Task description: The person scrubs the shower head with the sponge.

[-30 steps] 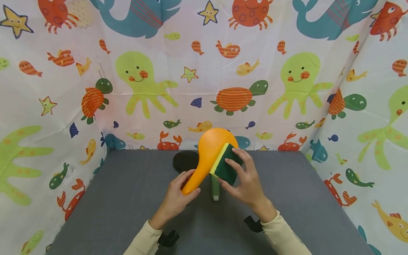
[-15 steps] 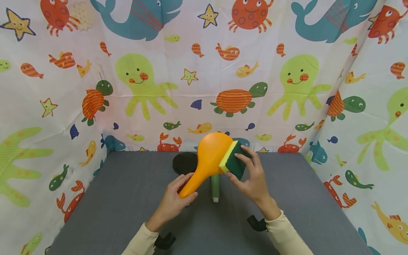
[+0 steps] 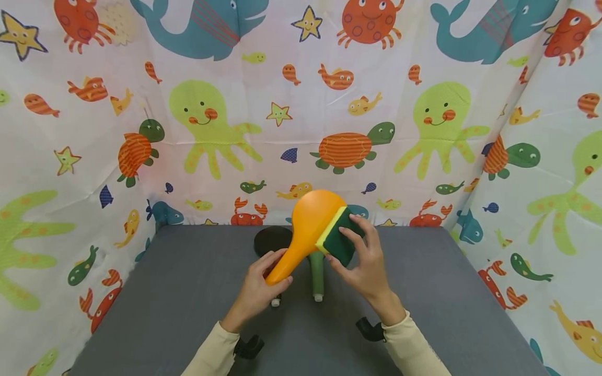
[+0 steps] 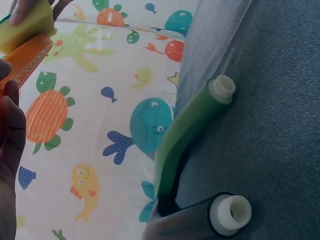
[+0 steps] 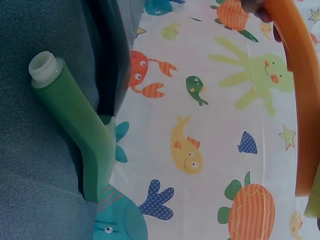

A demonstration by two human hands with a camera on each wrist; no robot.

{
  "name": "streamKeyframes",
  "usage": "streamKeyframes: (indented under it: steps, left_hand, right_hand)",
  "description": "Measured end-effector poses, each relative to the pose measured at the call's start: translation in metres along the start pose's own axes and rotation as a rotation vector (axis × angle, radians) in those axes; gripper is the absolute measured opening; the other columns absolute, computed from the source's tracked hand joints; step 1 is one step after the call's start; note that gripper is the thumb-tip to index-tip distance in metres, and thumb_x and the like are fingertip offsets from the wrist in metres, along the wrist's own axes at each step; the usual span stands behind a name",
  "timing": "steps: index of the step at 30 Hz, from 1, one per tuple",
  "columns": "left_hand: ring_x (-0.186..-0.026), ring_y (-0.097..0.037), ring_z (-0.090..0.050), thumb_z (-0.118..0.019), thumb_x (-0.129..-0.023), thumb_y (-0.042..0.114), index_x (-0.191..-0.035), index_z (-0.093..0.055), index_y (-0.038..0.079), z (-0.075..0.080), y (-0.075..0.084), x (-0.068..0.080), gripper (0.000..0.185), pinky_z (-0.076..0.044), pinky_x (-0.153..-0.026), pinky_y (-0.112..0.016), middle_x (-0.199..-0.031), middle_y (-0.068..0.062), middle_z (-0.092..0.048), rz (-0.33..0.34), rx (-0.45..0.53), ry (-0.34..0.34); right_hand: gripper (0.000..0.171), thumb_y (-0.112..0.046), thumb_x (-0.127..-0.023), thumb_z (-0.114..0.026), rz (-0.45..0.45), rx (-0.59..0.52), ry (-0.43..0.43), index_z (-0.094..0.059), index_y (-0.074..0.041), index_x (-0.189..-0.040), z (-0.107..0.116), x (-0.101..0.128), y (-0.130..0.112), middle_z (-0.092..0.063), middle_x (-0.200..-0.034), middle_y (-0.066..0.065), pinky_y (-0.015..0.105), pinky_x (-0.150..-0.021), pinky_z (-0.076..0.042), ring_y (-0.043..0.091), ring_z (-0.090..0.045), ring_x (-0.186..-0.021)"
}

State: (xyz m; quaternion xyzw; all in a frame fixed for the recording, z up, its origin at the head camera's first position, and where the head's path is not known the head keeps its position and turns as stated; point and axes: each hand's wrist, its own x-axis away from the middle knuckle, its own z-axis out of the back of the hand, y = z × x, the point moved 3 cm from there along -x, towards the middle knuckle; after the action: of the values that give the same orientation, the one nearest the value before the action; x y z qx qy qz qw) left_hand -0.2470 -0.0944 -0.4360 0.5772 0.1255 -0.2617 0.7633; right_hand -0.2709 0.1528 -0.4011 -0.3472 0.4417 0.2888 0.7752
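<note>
Left hand (image 3: 257, 289) clamped around the narrow handle of an orange paddle (image 3: 307, 230), fingers curled round it, lifting it above the grey table (image 3: 178, 303) near the middle, broad end tilted up toward 12 o'clock. Right hand (image 3: 364, 269) pinching a green and yellow sponge (image 3: 338, 236), thumb below and fingers over the dark green face, yellow side pressed against the paddle's rim at about 3 o'clock of the round head. Directly beneath the paddle, lying flat on the table: a green paddle (image 3: 317, 274), handle pointing toward 6 o'clock with a pale threaded end, and beside it at 9 o'clock a black paddle (image 3: 273, 239), its dark round head showing at 11 o'clock of the left hand and its white-tipped handle end (image 3: 275, 302) peeking out under that hand's knuckles. In the wrist views, both handles close together, the green one arching over the black one near the table's far edge. Sea-creature curtain (image 3: 211, 120) closing off the table at 12 o'clock, 9 o'clock and 3 o'clock, hanging right against the far edge just behind the lifted paddle. Bare grey surface at 8 o'clock and 4 o'clock of the hands. Black wrist straps (image 3: 371, 330) at the cuffs of both cream sleeves (image 3: 414, 350).
</note>
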Motion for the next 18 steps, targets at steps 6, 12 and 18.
streamKeyframes:
  steps: [6, 12, 18]
  left_hand:
    - [-0.073, -0.013, -0.053, -0.076, -0.083, 0.004, -0.137, -0.056, 0.013, -0.004, -0.019, -0.007, 0.058, -0.049, -0.062, -0.025, -0.104, -0.007, -0.061, 0.003, 0.010, 0.016]
    - [-0.074, -0.015, -0.055, -0.077, -0.083, 0.010, -0.136, -0.057, 0.019, -0.006, -0.023, -0.010, 0.057, -0.050, -0.063, -0.026, -0.104, -0.003, -0.061, 0.000, 0.026, 0.019]
    - [-0.074, -0.015, -0.055, -0.077, -0.083, 0.010, -0.137, -0.057, 0.019, -0.007, -0.024, -0.011, 0.058, -0.050, -0.063, -0.025, -0.103, -0.003, -0.060, -0.010, 0.018, 0.014]
  right_hand:
    - [0.061, -0.058, -0.088, -0.062, 0.014, 0.015, -0.003, -0.063, -0.009, -0.124, -0.001, 0.000, -0.002, -0.046, -0.145, 0.019, 0.060, -0.095, -0.047, 0.037, -0.044, -0.131]
    - [0.061, -0.057, -0.088, -0.062, 0.007, 0.023, 0.010, -0.063, -0.008, -0.123, -0.001, 0.000, -0.002, -0.047, -0.144, 0.019, 0.059, -0.095, -0.048, 0.037, -0.045, -0.130]
    - [0.060, -0.057, -0.088, -0.062, 0.001, 0.032, 0.019, -0.063, -0.009, -0.123, -0.003, 0.002, 0.000, -0.047, -0.144, 0.019, 0.058, -0.096, -0.048, 0.037, -0.045, -0.130]
